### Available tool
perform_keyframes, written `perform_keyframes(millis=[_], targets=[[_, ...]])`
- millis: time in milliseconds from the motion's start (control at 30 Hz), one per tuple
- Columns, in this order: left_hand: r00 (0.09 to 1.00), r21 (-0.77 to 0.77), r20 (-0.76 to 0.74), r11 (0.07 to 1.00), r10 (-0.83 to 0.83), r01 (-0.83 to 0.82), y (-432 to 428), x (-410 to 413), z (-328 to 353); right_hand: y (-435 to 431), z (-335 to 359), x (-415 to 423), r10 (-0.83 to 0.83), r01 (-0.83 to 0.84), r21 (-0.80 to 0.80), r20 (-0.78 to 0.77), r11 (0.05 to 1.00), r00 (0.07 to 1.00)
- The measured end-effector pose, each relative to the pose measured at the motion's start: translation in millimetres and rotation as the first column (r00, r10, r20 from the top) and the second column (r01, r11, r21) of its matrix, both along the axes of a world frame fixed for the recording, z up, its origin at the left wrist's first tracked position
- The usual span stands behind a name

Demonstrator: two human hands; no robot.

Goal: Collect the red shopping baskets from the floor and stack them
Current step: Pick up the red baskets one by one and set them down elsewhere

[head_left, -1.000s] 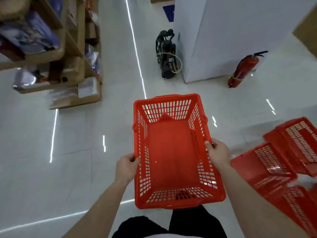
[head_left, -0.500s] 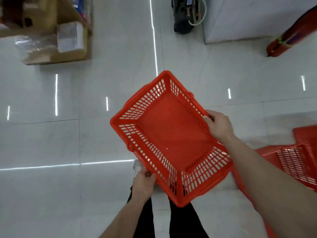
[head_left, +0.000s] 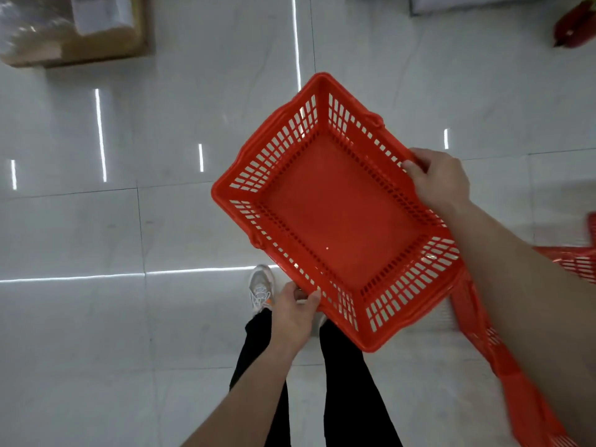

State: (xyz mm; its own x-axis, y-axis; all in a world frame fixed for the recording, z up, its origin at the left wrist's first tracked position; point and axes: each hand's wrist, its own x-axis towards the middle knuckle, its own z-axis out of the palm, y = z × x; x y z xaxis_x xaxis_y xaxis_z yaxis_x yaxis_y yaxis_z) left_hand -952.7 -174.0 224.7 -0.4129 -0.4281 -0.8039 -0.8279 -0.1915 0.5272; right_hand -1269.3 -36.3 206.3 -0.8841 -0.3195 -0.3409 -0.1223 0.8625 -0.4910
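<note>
I hold an empty red shopping basket (head_left: 338, 217) in the air above the floor, turned diagonally with one corner pointing away from me. My left hand (head_left: 295, 314) grips its near long rim close to the lower corner. On the far long rim, my right hand (head_left: 437, 180) is closed around the edge. More red baskets (head_left: 516, 382) lie on the floor at the lower right, partly hidden behind my right forearm.
Glossy white floor tiles (head_left: 96, 350) spread to the left and front. A cardboard box (head_left: 74, 30) at a shelf base sits top left. A red fire extinguisher (head_left: 574, 24) lies at the top right edge. My legs and a white shoe (head_left: 261, 288) are below the basket.
The basket has been rotated from lengthwise to diagonal and the view has tilted down toward the floor. Both hands keep their hold on it.
</note>
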Motion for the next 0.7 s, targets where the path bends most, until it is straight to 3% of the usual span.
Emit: perform_keyframes(millis=[100,200,300,433,567,700], targets=[[1.000,0.096,0.004,0.995,0.009,-0.009,6,4,-12,-3,-9,3,0.025,-0.015,-0.094,0.104,0.995,0.994],[0.996,0.153,0.092,0.988,-0.020,0.006,8,12,-25,4,-22,11,0.026,-0.017,-0.045,0.211,0.999,0.977],[0.981,0.107,0.147,0.988,-0.126,0.111,2,12,-26,18,-25,21,-0.011,-0.004,0.055,0.256,0.998,0.967],[0.942,-0.072,0.178,0.951,-0.286,0.302,-18,-11,4,37,-2,36,-0.036,-0.018,0.149,0.349,0.989,0.936],[0.837,-0.210,0.188,0.811,-0.514,0.546,-31,-60,69,65,60,50,-0.073,-0.010,0.246,0.326,0.969,0.943],[0.651,-0.331,0.236,0.571,-0.721,0.752,-32,-111,144,99,143,70,-0.095,0.001,0.340,0.260,0.940,0.961]])
